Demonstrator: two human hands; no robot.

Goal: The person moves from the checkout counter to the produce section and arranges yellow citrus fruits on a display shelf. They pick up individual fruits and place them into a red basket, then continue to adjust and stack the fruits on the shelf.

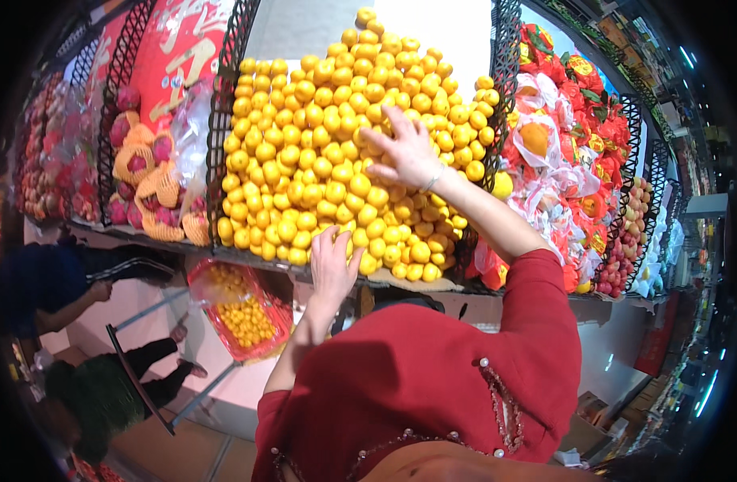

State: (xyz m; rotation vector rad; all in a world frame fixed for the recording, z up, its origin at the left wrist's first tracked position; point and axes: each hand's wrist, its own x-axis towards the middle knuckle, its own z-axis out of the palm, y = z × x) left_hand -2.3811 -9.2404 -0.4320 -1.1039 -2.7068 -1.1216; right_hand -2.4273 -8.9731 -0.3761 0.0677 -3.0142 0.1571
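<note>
A broad heap of small yellow-orange citrus fruits (308,138), likely mandarins, fills the display bin before me. My right hand (404,150) is over the middle right of the heap, fingers spread and touching the fruit, with none visibly gripped. Nearer to me, my left hand (333,265) rests at the bin's front edge. Its fingers are bent and apart over the lowest fruits, and what lies beneath the fingertips is hidden. Black plastic lattice dividers (219,120) border the heap on both sides.
Left of the bin lie dragon fruits (127,99), some in orange foam nets (158,187). On the right are fruits in red and white wrapping (576,144). Below left, a cart (143,385) stands near a red basket of small orange fruits (245,319) and other people (97,391).
</note>
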